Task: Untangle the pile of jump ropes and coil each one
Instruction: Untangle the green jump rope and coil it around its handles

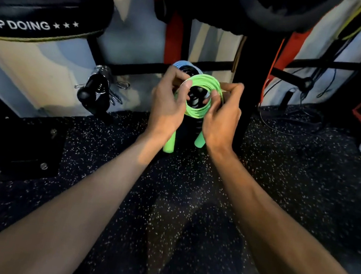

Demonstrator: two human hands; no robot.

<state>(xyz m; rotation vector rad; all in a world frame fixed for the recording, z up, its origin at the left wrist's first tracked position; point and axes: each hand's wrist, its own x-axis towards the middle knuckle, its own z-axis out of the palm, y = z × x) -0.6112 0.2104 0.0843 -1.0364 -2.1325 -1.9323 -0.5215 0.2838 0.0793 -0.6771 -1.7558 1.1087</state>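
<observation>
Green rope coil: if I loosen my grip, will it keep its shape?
Probably floppy and springy: the green rope coil is many thin loops, held round by the left hand and right hand. Likely light, being thin cord. The two handles dangle below, so they may swing and tug loops loose.

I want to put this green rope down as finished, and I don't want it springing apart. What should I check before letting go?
1. Green rope wound into a round coil: ok.
2. Left hand grips the coil's left side: ok.
3. Right hand grips the coil's right side: ok.
4. Green handles hang below the coil, clear of the loops: ok.
5. Coil tied or tucked so it holds its shape: cannot tell.
6. Speckled floor bare beneath the hands for setting it down: ok.
</observation>
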